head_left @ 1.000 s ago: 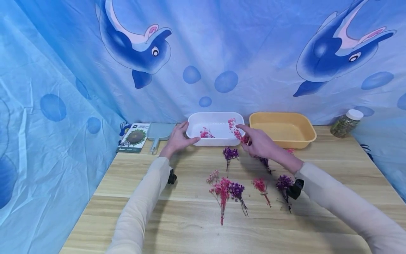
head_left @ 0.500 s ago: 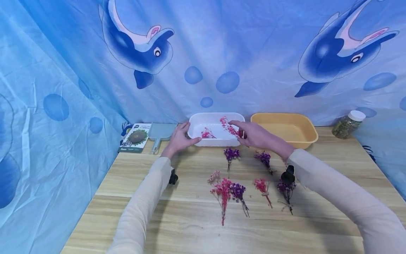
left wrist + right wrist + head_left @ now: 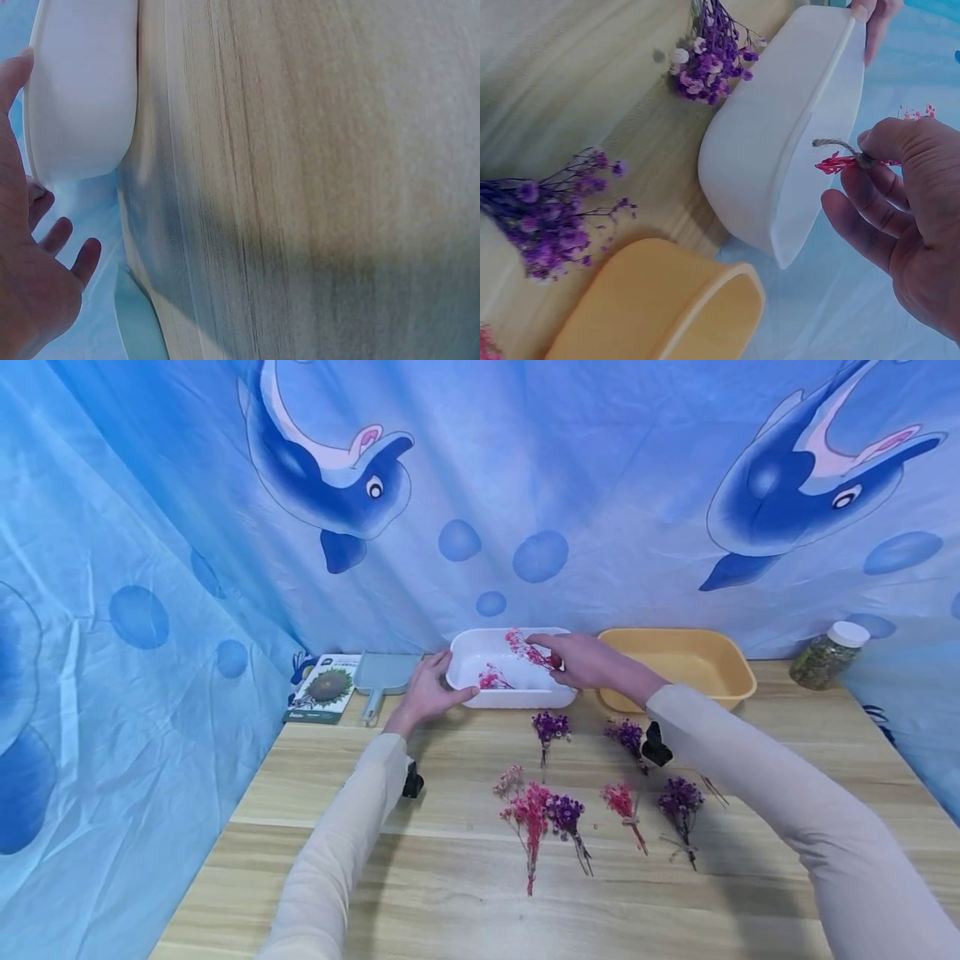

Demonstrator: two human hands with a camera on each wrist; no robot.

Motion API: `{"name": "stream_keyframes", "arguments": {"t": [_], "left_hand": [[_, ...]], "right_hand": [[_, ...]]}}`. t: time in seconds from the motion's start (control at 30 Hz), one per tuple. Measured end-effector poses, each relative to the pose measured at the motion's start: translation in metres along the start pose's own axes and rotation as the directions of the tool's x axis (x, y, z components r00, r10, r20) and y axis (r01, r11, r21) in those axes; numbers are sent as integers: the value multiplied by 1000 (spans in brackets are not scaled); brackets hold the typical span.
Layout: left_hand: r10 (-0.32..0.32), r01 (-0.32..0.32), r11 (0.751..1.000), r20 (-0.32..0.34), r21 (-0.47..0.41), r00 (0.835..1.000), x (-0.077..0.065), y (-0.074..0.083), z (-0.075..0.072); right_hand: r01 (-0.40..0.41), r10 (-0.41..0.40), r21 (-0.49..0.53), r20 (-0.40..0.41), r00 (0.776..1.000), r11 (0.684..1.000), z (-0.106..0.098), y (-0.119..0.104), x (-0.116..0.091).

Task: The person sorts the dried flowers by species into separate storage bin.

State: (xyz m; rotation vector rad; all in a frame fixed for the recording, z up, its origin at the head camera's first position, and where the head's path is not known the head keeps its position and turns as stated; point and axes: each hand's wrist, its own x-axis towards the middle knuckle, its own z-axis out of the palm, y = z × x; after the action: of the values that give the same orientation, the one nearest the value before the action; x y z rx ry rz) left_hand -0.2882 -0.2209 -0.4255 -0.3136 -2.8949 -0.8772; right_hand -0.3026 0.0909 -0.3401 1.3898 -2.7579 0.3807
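Observation:
In the head view my left hand rests on the left end of a white plastic basin. Its thumb lies on the near rim and the fingers spread along the side; in the left wrist view some fingertips stick out free. A sprig of pink dried flowers lies inside the basin. Over the basin's right side, my right hand pinches a small bunch of pink dried flowers by its stems, heads pointing left. String ties the stems, seen in the right wrist view.
A yellow basin stands to the right, then a lidded jar. Several purple and pink dried bunches lie on the wooden table. A blue-grey dustpan and a sunflower packet are at left, before a dolphin-print curtain.
My right hand has moved left and slightly farther back, bringing the pink bunch from the basin's right edge to above its inside. The left hand has stayed on the basin.

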Motion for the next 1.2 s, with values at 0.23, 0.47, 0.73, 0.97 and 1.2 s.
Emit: {"name": "stream_keyframes", "arguments": {"t": [0.23,0.47,0.73,0.97,1.2], "left_hand": [[19,-19,1000,-7,6,1000,0,-1,1],[19,-19,1000,-9,-11,1000,1,-1,1],[24,-24,1000,-16,-7,1000,1,-3,1],[17,-17,1000,-12,5,1000,1,-3,3],[16,-16,1000,-20,18,1000,0,-4,4]], "right_hand": [[-33,34,-7,50,998,999,4,1,22],[-86,92,-59,106,990,995,7,1,34],[-98,104,-46,149,983,994,15,2,41],[-73,70,15,150,986,997,23,4,45],[-100,78,124,169,982,987,29,8,48]]}}
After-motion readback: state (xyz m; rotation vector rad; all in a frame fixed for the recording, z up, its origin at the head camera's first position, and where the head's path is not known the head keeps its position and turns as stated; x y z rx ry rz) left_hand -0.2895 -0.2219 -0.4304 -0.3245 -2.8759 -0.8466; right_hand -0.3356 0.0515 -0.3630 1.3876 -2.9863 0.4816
